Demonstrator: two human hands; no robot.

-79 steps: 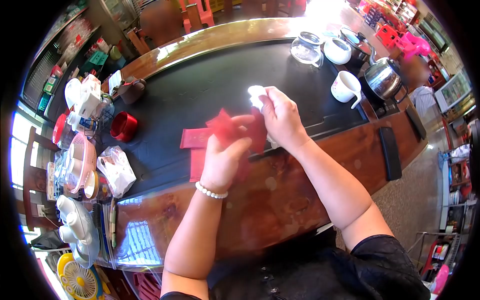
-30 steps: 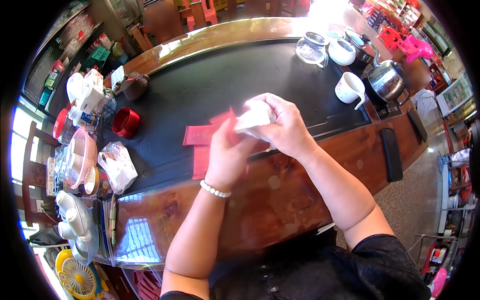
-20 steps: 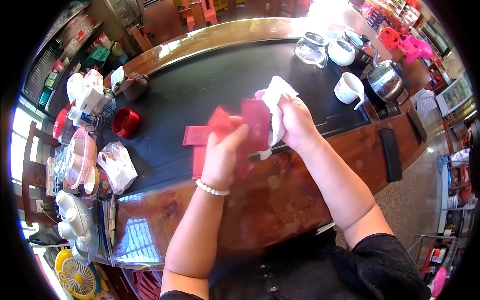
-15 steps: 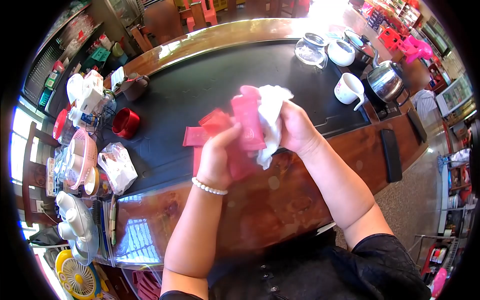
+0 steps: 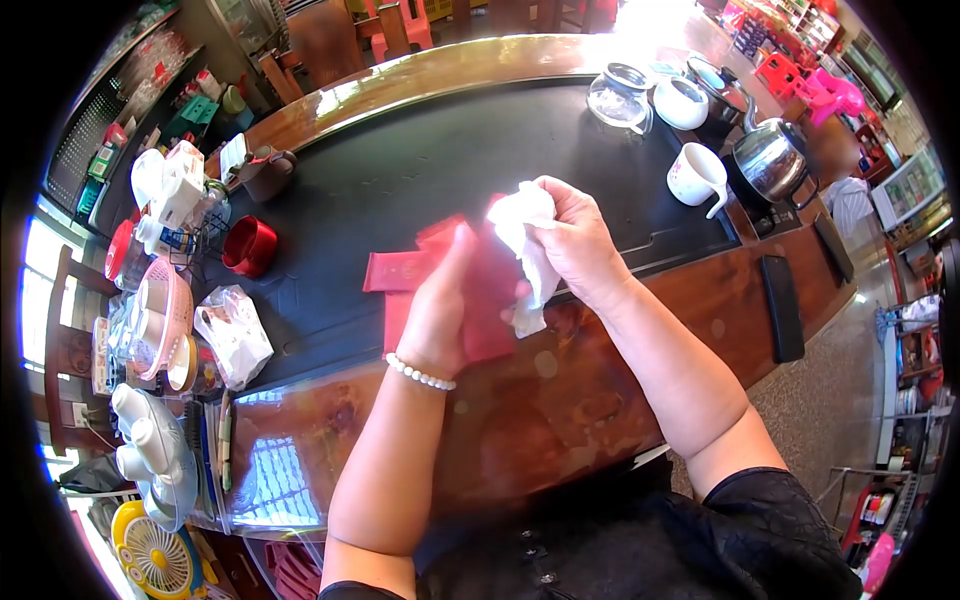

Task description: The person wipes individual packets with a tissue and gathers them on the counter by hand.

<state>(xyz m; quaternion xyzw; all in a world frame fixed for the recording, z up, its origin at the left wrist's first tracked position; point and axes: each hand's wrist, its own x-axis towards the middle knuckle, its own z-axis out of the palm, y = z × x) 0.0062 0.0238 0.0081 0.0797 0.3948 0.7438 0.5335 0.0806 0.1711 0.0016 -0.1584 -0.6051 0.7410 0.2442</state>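
My left hand [image 5: 440, 305], with a white bead bracelet at the wrist, is closed on a red packet [image 5: 487, 262] that is smeared by motion. My right hand [image 5: 585, 245] pinches a crumpled white tissue [image 5: 530, 225], which hangs down beside the packet and touches or overlaps it. More flat red packets [image 5: 392, 272] lie on the black tabletop [image 5: 400, 170], partly hidden behind my left hand.
Left of the hands stand a red cup [image 5: 250, 246], a brown teapot [image 5: 267, 175], a plastic bag [image 5: 235, 335] and a pink basket [image 5: 178, 318]. To the right are a white mug [image 5: 697, 175], glass pot [image 5: 619, 98], steel kettle [image 5: 770, 158] and black phone [image 5: 782, 308].
My right hand has shifted up and slightly left with the tissue, across the red packet. The packet in my left hand is now more blurred. The packets on the table stay put.
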